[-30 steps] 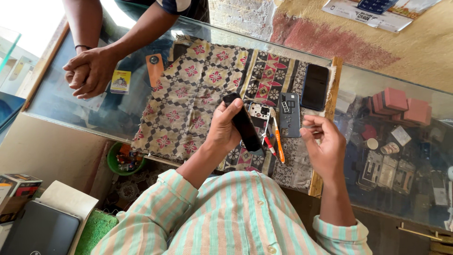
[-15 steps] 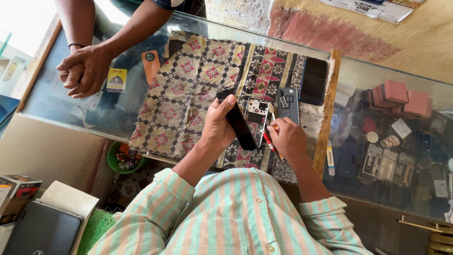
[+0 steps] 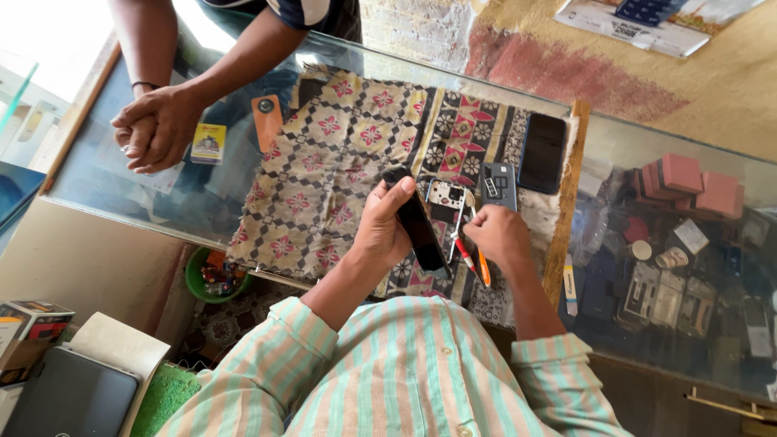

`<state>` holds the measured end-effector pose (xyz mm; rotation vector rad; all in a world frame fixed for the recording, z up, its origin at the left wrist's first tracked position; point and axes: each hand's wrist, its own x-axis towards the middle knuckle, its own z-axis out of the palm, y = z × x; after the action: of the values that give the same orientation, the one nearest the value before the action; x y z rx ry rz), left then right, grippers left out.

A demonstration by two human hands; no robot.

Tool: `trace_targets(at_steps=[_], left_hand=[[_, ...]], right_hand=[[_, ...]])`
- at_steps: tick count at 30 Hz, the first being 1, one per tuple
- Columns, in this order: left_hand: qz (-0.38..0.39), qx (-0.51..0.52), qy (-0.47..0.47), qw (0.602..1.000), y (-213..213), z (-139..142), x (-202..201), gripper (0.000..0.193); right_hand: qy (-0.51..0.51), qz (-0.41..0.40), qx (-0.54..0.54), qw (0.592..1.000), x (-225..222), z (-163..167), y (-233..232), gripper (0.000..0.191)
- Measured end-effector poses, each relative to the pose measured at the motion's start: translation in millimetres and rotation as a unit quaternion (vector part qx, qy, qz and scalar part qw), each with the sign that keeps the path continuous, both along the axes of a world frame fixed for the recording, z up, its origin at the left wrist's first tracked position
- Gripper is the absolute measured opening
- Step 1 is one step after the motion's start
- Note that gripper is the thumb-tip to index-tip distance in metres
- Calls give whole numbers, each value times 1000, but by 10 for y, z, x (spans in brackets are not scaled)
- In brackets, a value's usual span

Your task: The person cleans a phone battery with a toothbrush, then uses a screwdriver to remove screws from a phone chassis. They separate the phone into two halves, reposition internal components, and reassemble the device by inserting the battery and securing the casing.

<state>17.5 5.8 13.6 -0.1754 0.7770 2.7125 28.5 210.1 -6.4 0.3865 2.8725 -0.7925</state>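
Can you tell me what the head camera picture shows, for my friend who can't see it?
A person's left hand holds a black phone over a patterned cloth on a glass counter, while the right hand rests by small tools.

Bright daylight from upper left, glare on glass counter point(image 3: 121, 194), sharp focus

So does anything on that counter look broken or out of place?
Yes: a phone lies opened on the patterned cloth, its insides bare, beside a loose grey back cover. The left hand holds a black phone; the right hand rests by the tools.
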Motion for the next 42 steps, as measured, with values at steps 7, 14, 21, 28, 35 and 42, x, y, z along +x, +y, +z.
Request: trace_targets(at_steps=[7, 14, 21, 28, 35, 42], left_hand=[[-23, 25, 8, 999, 15, 118, 52, 35], [6, 49, 61, 997, 118, 158, 43, 31], [38, 45, 60, 996, 173, 308, 66, 25], [46, 53, 52, 996, 219, 323, 78, 26], [45, 62, 52, 996, 232, 335, 72, 27], [40, 67, 58, 995, 236, 364, 79, 28]], right_hand=[[123, 38, -366, 922, 263, 480, 73, 9], [309, 90, -491, 810, 549, 983, -377, 8], [344, 30, -432, 834, 571, 1084, -573, 11], [407, 9, -296, 864, 633, 1063, -646, 13], [440, 42, -300, 845, 623, 1093, -679, 14], [445, 40, -271, 853, 640, 1112, -678, 13]])
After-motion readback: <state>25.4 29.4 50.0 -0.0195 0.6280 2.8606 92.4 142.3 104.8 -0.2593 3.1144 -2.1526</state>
